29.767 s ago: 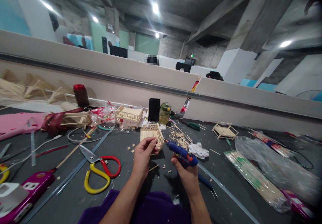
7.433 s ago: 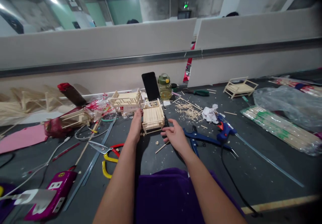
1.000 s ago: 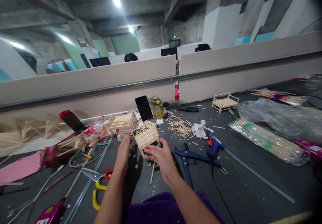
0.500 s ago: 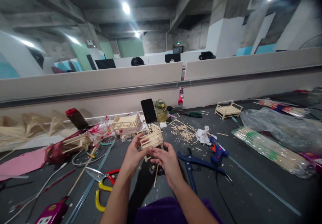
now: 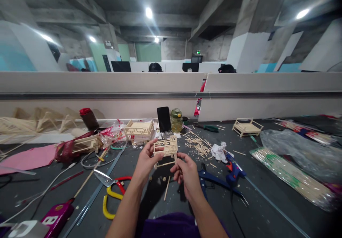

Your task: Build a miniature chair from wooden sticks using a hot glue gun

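Observation:
Held up over the dark table is a small model chair made of thin wooden sticks (image 5: 166, 146), tilted so that its slats and legs show. My left hand (image 5: 148, 159) is closed on its left side, thumb across the front. At its lower right, the fingers of my right hand (image 5: 186, 170) pinch a leg. Below the hands a loose stick (image 5: 167, 188) lies on the table. Scissors with red and yellow handles (image 5: 113, 190) lie left of my left forearm, and a blue hot glue gun (image 5: 235, 172) is to the right of my right hand.
Behind the hands are a propped phone (image 5: 164, 119), a green jar (image 5: 176, 120), a pile of cut sticks (image 5: 197, 143) and a finished stick bench (image 5: 247, 127). Blue cutters (image 5: 213, 178) and bagged sticks (image 5: 291, 174) lie right. A purple power strip (image 5: 57, 218) is front left.
The stick model has been turned so its legs now face more sideways and down. My right hand has shifted to its lower right corner. The camera view has levelled and swung slightly left.

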Demonstrator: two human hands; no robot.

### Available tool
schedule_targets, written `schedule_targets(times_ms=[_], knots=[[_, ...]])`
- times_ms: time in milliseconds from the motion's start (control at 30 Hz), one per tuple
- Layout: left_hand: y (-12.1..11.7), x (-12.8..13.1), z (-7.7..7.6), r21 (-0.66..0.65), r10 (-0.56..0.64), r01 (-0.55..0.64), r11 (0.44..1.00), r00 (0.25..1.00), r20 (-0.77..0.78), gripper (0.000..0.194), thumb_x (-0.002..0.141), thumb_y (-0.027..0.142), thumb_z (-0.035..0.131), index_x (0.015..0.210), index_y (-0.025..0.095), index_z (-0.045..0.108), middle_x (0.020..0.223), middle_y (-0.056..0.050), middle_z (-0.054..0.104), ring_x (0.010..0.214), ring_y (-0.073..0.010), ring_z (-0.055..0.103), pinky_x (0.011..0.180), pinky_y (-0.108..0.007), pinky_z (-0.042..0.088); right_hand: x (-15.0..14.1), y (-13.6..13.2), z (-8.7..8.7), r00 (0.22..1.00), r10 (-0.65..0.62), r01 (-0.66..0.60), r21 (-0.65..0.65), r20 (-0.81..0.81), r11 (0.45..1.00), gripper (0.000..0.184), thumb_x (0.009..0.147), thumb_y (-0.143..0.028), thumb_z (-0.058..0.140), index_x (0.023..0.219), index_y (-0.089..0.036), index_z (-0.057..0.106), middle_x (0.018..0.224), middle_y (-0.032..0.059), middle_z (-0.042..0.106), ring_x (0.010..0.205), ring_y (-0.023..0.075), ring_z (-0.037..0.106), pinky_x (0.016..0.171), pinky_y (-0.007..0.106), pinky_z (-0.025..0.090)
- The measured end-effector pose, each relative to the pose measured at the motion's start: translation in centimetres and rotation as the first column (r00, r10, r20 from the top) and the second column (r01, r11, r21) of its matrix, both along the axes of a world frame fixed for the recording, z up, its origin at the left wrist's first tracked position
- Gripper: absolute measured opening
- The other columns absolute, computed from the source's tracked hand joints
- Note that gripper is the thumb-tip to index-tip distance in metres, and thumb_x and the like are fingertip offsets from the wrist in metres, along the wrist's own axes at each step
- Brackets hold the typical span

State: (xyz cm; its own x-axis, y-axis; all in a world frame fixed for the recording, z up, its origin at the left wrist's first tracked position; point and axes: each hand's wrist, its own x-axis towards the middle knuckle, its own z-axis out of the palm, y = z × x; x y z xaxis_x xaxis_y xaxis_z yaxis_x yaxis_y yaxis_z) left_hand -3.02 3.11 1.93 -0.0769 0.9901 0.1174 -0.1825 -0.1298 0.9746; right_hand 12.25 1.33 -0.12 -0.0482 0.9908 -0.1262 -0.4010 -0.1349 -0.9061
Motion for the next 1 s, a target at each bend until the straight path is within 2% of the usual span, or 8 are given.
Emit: schedule_targets(times_ms=[167, 367, 433, 533, 667, 767, 833, 1000], knots=[[-0.1, 0.0, 0.1, -0.007, 0.015, -0.015, 1.000, 1.000, -0.007, 0.070, 0.064, 0.026, 0.080, 0.127, 0.015, 0.050, 0.098, -0.008, 0.069, 0.087, -0.0197, 0.065, 0.073, -0.029, 0.050, 0.3, 0.1, -0.5, 0.995, -0.039, 0.036, 0.034, 0.095, 0.999, 0.041, 0.074, -0.046, 0.060, 0.100, -0.015, 0.055, 0.049, -0.0020, 0.062, 0.030, 0.0070, 0.045, 0.029, 0.013, 0.023], [0.2, -0.2, -0.4, 0.015, -0.008, 0.008, 1.000, 1.000, 0.017, 0.067, 0.063, 0.026, 0.081, 0.123, 0.015, 0.053, 0.098, -0.008, 0.070, 0.090, -0.0203, 0.065, 0.077, -0.030, 0.050, 1.0, 0.7, -1.3, 0.966, -0.176, 0.148, 0.153, 0.188, 0.977, 0.035, 0.076, -0.047, 0.062, 0.090, -0.016, 0.059, 0.054, -0.0027, 0.060, 0.034, 0.0069, 0.042, 0.032, 0.015, 0.024], [0.2, -0.2, -0.4, 0.009, -0.003, 0.003, 1.000, 1.000, 0.012, 0.068, 0.062, 0.026, 0.081, 0.123, 0.015, 0.053, 0.097, -0.008, 0.070, 0.088, -0.0201, 0.065, 0.075, -0.029, 0.050, 1.4, 1.0, -1.5, 0.939, -0.263, 0.212, 0.229, 0.222, 0.950, 0.031, 0.077, -0.045, 0.063, 0.088, -0.016, 0.061, 0.062, -0.0007, 0.063, 0.042, 0.0090, 0.048, 0.036, 0.018, 0.031], [0.0, -0.1, 0.0, -0.037, -0.013, 0.013, 0.999, 1.000, -0.016, 0.071, 0.061, 0.027, 0.081, 0.125, 0.015, 0.052, 0.099, -0.009, 0.069, 0.086, -0.0203, 0.065, 0.068, -0.027, 0.049, 1.9, 1.1, -1.5, 0.851, -0.423, 0.279, 0.415, 0.311, 0.866, 0.026, 0.081, -0.042, 0.061, 0.087, -0.017, 0.065, 0.075, 0.0032, 0.067, 0.063, 0.0147, 0.059, 0.055, 0.024, 0.046], [-0.4, 0.0, 0.4, -0.059, -0.070, 0.068, 0.996, 0.997, -0.031, 0.072, 0.061, 0.025, 0.079, 0.127, 0.016, 0.051, 0.106, -0.010, 0.068, 0.089, -0.0209, 0.065, 0.062, -0.024, 0.047, 1.8, 0.5, -1.2, 0.714, -0.529, 0.165, 0.624, 0.458, 0.764, 0.022, 0.089, -0.037, 0.055, 0.089, -0.019, 0.068, 0.085, 0.0054, 0.066, 0.076, 0.0173, 0.061, 0.064, 0.026, 0.047], [-0.4, 0.1, 0.3, -0.047, -0.113, 0.112, 0.993, 0.993, -0.020, 0.070, 0.063, 0.023, 0.078, 0.127, 0.017, 0.051, 0.110, -0.011, 0.066, 0.093, -0.0211, 0.064, 0.064, -0.024, 0.047, 1.5, 0.0, -1.0, 0.660, -0.563, 0.070, 0.705, 0.498, 0.706, 0.021, 0.091, -0.033, 0.053, 0.091, -0.019, 0.069, 0.085, 0.0056, 0.064, 0.075, 0.0169, 0.059, 0.066, 0.026, 0.046], [-0.5, 0.1, 0.3, -0.037, -0.116, 0.115, 0.993, 0.993, -0.014, 0.068, 0.064, 0.022, 0.077, 0.127, 0.017, 0.051, 0.109, -0.010, 0.066, 0.093, -0.0210, 0.064, 0.065, -0.024, 0.047, 1.4, -0.1, -1.0, 0.654, -0.568, 0.056, 0.716, 0.500, 0.696, 0.021, 0.092, -0.032, 0.053, 0.095, -0.019, 0.069, 0.086, 0.0061, 0.064, 0.076, 0.0171, 0.060, 0.067, 0.027, 0.046], [-0.6, 0.2, 0.4, -0.048, -0.112, 0.112, 0.993, 0.994, 0.006, 0.065, 0.064, 0.020, 0.077, 0.125, 0.018, 0.053, 0.107, -0.010, 0.068, 0.092, -0.0216, 0.065, 0.064, -0.024, 0.047, 1.4, -0.1, -1.1, 0.677, -0.531, 0.055, 0.684, 0.510, 0.727, 0.025, 0.093, -0.030, 0.051, 0.109, -0.021, 0.068, 0.092, 0.0077, 0.065, 0.081, 0.0186, 0.061, 0.071, 0.028, 0.047]])
